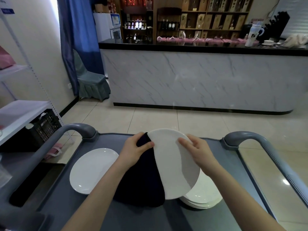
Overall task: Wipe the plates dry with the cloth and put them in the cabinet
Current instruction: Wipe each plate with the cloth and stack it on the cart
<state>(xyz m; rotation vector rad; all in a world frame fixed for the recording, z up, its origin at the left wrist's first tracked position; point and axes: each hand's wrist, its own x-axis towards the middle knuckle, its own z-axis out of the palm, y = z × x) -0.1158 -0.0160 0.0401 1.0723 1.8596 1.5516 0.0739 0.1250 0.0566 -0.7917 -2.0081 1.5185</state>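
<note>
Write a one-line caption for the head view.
Over a grey cart, the left hand grips a dark cloth against a white plate held by the right hand.

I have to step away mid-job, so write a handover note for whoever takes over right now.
Left hand grips the dark cloth against the held plate.
Right hand holds that plate by its rim, above the cart.
A single plate lies on the cart at left; a stack sits at right.
Done: cannot tell which are dry; none seen stored.
Left: finish wiping, then put all in the cabinet, not in view.
</note>
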